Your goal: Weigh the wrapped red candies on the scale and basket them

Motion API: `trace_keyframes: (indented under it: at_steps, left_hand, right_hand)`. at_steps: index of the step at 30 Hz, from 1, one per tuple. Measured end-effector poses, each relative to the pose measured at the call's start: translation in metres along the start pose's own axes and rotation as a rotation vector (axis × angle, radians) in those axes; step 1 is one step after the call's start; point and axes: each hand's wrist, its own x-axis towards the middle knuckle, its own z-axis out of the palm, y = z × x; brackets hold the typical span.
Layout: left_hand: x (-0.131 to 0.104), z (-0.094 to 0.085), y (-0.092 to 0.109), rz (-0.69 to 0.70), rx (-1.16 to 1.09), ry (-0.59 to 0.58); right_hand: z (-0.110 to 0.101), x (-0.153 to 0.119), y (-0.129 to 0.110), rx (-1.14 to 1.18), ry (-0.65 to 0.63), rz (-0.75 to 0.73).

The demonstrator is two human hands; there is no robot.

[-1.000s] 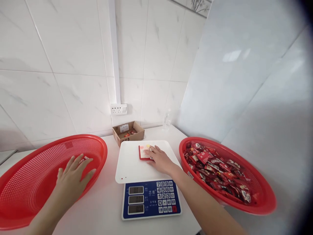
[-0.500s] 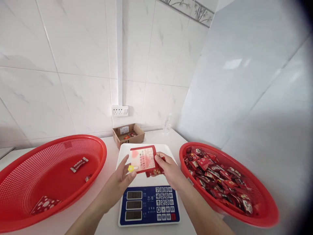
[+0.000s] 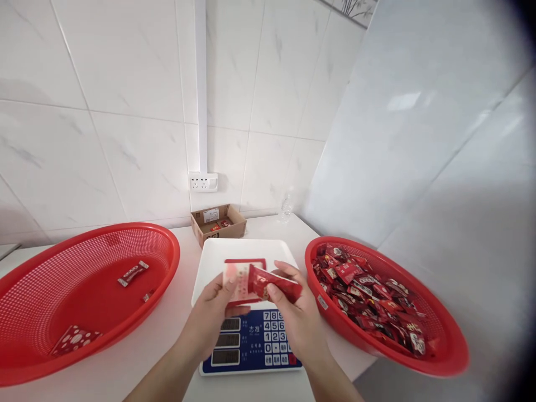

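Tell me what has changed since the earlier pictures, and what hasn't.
The left hand came across from over the left basket and now grips the card, which has been lifted off the scale. The right hand, earlier resting on that card, now holds a red packet in front of its right side. Both baskets, the scale, the carton and the bottle stayed in place.

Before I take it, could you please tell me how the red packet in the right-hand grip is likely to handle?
The red packet probably feels fairly stiff, as it juts out straight from the right-hand grip. Its surface looks shiny, so it may slip. Being small, it is likely light.
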Motion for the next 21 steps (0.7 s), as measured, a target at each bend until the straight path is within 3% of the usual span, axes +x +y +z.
trace_keyframes:
  at_steps: [3,7,12,15,18,21]
  left_hand:
    - [-0.008,0.010,-0.002,0.016,0.056,-0.087]
    - [-0.009,0.010,0.001,0.023,0.142,-0.102]
    - [-0.010,0.002,-0.001,0.053,0.288,-0.103]
    - [-0.015,-0.005,0.000,0.091,0.409,-0.069]
    - [-0.020,-0.027,0.012,0.150,0.578,0.108]
    - [-0.025,-0.068,0.035,0.223,0.795,0.450]
  right_hand:
    - [0.006,-0.002,0.001,-0.165,-0.008,-0.060]
    - [0.005,0.000,0.005,-0.293,0.032,-0.173]
    - [0.000,-0.004,0.004,-0.251,-0.151,-0.032]
    - [-0.004,-0.006,0.006,-0.286,-0.201,-0.046]
    - [-0.020,-0.005,0.008,-0.323,-0.183,-0.058]
    - [-0.049,0.000,0.007,-0.339,-0.097,-0.027]
